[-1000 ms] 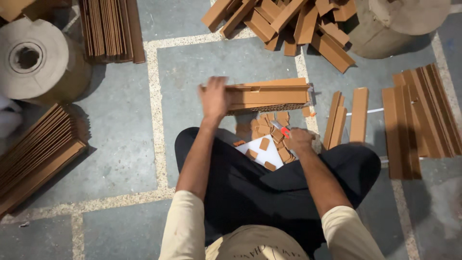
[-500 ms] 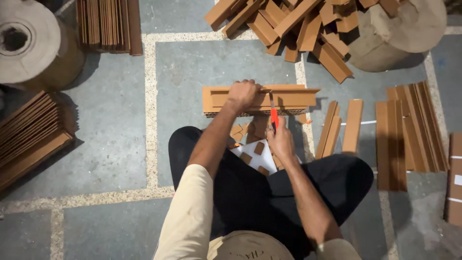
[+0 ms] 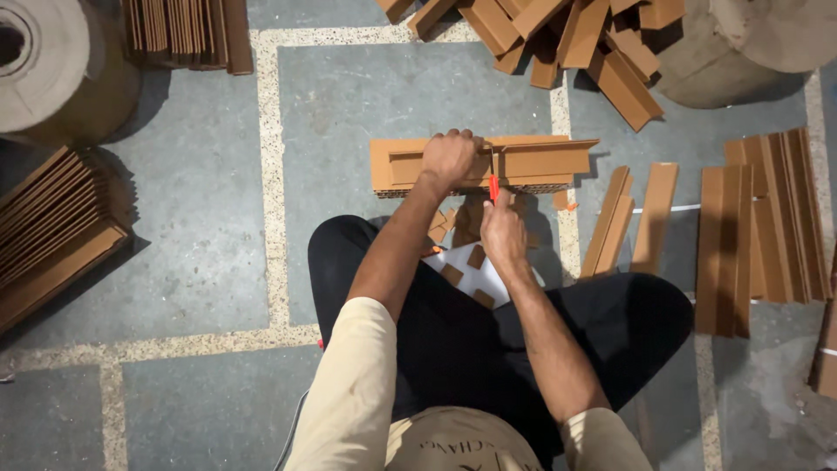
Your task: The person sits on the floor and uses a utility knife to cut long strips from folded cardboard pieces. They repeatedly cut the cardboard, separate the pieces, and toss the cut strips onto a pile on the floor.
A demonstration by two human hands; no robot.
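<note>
Cardboard everywhere here. Nearest to me: white sheet [image 3: 475, 272] on the lap with small brown offcuts [image 3: 475, 256] on it. Just beyond, right hand [image 3: 504, 234] with fingers closed round a red-handled cutter [image 3: 493, 186], blade up against the near face of the cardboard channel bundle [image 3: 523, 163]. Left hand [image 3: 449, 157] clamps down on top of that bundle left of the cut line, fingers curled over its far edge. Bundle lies crosswise on the grey floor [image 3: 200, 218], just past the knees.

Handling, my read: light, stiff along its length, crushable at the edges, dry and not slippery. Best hold is flat from above near the cut, as the left hand has it, well clear of the blade.

Around it: loose strips [image 3: 629, 218] lean to the right, flat stack [image 3: 760, 222] further right. Left side, a slanted stack of strips [image 3: 52, 231] and a big paper roll [image 3: 57, 65]. Far side, a heap of angle pieces [image 3: 558, 39] and another roll [image 3: 741, 39]. Nothing blocks the bundle; scraps by the knees clutter the near side.
</note>
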